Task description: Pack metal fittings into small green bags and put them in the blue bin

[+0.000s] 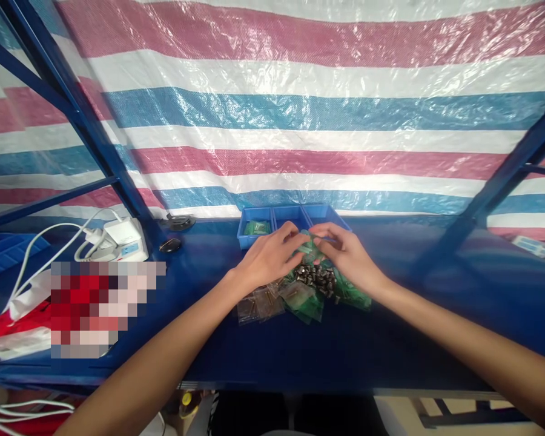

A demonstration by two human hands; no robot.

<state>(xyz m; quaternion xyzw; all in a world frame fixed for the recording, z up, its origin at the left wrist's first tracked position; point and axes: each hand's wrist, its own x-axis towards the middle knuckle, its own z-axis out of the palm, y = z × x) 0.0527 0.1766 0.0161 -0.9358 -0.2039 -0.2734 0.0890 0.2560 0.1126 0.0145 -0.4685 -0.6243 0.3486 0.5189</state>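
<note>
Both hands, left [267, 257] and right [352, 257], pinch a green bag [309, 247] over loose screws [318, 277]; one filled bag [257, 227] sits in the blue tray [249, 242], several remain.

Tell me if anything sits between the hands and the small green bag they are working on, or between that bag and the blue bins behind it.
Nothing visible does. The left hand and right hand both pinch the small green bag directly. The blue bins sit right behind it, with no object between. The pile of metal screws lies nearer the person.
</note>
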